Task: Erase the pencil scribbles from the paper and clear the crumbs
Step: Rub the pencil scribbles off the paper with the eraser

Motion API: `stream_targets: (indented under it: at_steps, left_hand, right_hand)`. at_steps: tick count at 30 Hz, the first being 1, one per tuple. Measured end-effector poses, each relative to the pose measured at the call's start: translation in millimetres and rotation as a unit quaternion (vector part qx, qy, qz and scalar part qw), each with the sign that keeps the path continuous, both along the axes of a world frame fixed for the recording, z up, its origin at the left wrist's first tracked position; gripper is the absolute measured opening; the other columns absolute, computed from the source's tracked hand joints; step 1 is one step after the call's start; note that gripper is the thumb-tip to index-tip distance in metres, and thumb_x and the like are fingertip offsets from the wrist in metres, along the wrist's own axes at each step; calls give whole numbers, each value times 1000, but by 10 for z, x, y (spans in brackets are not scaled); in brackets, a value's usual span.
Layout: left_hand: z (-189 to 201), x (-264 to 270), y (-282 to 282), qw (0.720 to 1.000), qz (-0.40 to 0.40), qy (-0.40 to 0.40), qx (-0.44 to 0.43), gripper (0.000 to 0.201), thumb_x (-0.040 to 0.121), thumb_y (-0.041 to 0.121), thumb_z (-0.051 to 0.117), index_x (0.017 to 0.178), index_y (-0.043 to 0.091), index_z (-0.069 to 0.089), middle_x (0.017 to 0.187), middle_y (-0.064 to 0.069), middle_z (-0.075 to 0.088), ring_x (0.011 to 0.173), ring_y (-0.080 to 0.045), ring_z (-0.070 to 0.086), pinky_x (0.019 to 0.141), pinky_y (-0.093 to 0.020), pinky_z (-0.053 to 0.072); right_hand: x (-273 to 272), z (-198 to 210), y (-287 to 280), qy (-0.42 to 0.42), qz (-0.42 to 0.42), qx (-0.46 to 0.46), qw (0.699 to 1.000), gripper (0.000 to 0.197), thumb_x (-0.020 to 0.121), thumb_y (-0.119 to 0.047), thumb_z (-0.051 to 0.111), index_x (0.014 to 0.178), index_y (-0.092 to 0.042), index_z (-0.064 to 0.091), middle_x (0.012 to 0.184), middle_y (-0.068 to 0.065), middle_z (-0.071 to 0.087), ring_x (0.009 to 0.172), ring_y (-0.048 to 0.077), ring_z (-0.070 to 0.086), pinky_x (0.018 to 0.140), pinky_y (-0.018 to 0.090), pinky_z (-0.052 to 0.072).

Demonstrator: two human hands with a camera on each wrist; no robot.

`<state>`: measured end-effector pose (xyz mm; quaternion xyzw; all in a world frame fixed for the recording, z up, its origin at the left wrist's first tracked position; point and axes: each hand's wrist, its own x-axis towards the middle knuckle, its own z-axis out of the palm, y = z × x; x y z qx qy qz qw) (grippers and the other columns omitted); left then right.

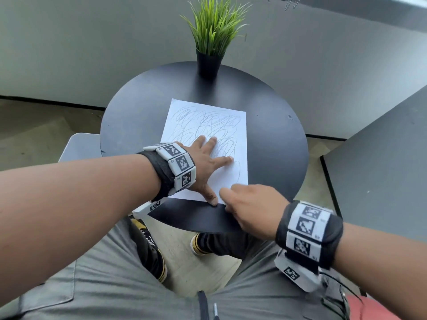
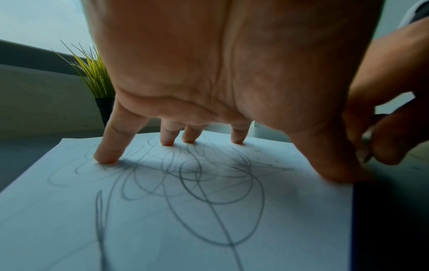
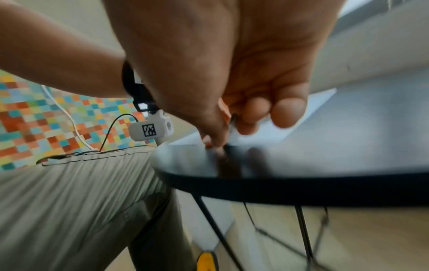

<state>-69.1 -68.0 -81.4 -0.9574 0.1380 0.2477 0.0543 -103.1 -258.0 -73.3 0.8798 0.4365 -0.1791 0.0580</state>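
No readable words or numbers anywhere. The white wristband tiles (image 1: 177, 163) on the left wrist carry black-and-white square code patterns, with tiny characters beside them too small to read. Same story on the right wristband (image 1: 306, 229). The paper (image 1: 208, 125) just beyond the left wristband shows only pencil scribbles (image 2: 185, 174), no writing.

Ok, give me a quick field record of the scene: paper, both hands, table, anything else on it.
paper: white sheet covered in grey pencil scribbles, flat on table
left hand: fingers spread, pressing sheet down
right hand: at sheet's near corner, fingers curled; pinching something small, unclear
table: round black tabletop
other: green grass plant in black pot at far edge
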Motion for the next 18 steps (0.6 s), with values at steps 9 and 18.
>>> stream_targets:
  at_steps: [9, 18]
  left_hand:
    - [44, -13, -16, 1000, -2, 7, 5, 118, 60, 86, 67, 152, 51, 2, 164, -9, -14, 150, -39, -6, 102, -67, 34]
    - [64, -26, -22, 1000, -9, 3, 5, 118, 62, 86, 66, 153, 49, 1, 164, -11, -10, 150, -39, -3, 106, -61, 32]
  right_hand:
    - [89, 0, -32, 13, 2, -7, 1000, 19, 94, -27, 44, 90, -31, 26, 83, -8, 40, 76, 30, 55, 58, 37, 40]
    - [81, 78, 45, 4, 19, -23, 1000, 20, 97, -29, 43, 90, -30, 24, 82, -8, 36, 73, 28, 52, 58, 36, 39]
